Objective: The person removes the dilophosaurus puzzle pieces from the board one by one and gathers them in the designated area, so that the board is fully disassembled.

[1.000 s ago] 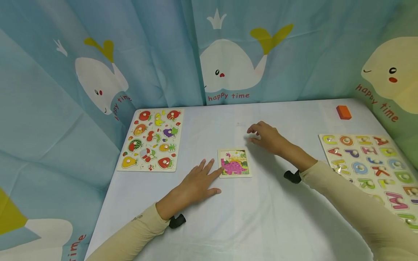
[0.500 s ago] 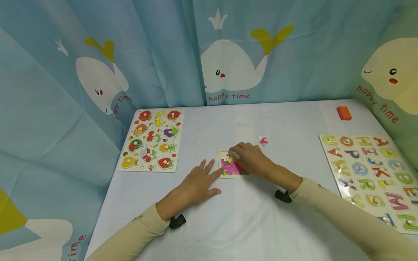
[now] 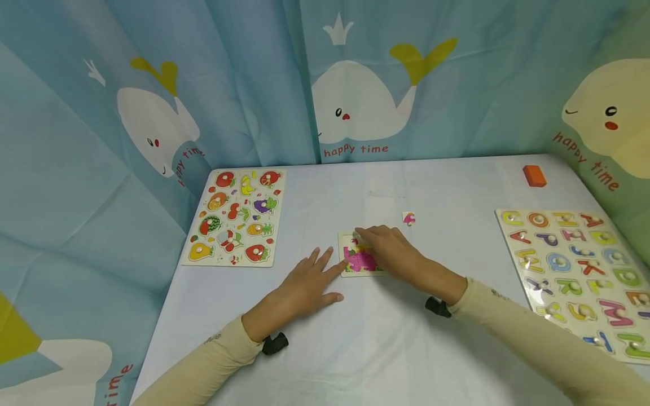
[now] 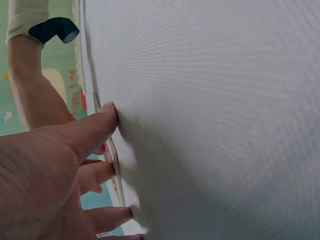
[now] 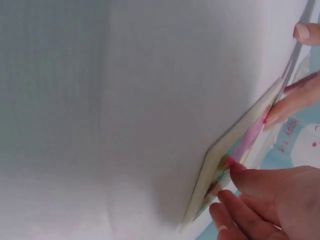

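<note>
A small square jigsaw puzzle (image 3: 357, 263) with a pink dinosaur lies flat on the white table. My left hand (image 3: 308, 286) rests on the table with fingers spread, its index fingertip on the puzzle's left edge. My right hand (image 3: 393, 251) reaches over the puzzle's upper right part and covers it. In the right wrist view, the thumb (image 5: 250, 179) and curled fingers come together right at the puzzle surface, around a puzzle piece mostly hidden by the hand. One loose puzzle piece (image 3: 408, 218), pink and white, lies just beyond the right hand.
A fruit peg board (image 3: 233, 219) lies at the back left. An alphabet peg board (image 3: 576, 270) lies to the right, near the right forearm. An orange block (image 3: 534, 175) sits at the back right. Blue whale-print curtains (image 3: 254, 84) enclose the table.
My right hand has moved left and toward me, from the back of the table onto the puzzle, carrying a piece and uncovering the loose one. The left hand stays put.
</note>
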Demonstrator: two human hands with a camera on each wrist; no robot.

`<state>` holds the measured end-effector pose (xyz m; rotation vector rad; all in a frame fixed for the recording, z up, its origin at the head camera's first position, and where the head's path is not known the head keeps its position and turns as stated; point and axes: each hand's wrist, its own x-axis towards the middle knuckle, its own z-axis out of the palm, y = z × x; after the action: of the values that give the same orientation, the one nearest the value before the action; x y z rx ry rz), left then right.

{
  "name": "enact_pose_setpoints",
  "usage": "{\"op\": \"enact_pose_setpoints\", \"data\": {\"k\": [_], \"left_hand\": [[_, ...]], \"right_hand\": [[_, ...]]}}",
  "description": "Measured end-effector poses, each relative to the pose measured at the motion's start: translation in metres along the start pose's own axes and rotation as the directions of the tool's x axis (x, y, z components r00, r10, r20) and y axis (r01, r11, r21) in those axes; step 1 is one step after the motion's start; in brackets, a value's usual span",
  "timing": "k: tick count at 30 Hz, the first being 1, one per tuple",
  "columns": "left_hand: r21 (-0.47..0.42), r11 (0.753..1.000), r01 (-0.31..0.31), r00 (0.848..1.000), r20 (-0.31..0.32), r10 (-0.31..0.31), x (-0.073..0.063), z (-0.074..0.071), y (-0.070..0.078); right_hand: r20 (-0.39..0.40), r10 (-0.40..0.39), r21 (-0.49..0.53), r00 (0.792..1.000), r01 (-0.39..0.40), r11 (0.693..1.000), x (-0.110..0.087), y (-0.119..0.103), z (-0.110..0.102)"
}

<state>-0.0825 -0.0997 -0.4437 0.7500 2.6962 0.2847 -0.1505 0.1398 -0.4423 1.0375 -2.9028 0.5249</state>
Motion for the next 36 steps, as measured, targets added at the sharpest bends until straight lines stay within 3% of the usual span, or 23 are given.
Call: {"op": "enact_pose_setpoints", "data": {"k": [6,19,30,36], "left_hand": [[0.007,1.000,-0.010,1.000,-0.010,0.010,0.000,-0.001,0.000],[0.025,1.000,-0.017,1.000,-0.014,0.017,-0.001,-0.001,0.000],[0.031,0.999,-0.011,1.000,-0.006,0.011,0.000,-0.002,0.001],[0.026,1.000,-0.007,1.000,-0.004,0.007,0.000,-0.002,0.001]], "right_hand": [[0.050,-0.022,-0.015,0.999,0.023,1.000,0.006,0.001,-0.005],[0.200,0.037,0.019,0.979,-0.042,0.999,0.012,0.005,-0.010],[0.210,0.066,0.070,0.975,-0.082,0.994,0.011,0.007,-0.011],[0.172,0.117,0.074,0.978,-0.132,0.988,0.010,0.007,-0.011]]}}
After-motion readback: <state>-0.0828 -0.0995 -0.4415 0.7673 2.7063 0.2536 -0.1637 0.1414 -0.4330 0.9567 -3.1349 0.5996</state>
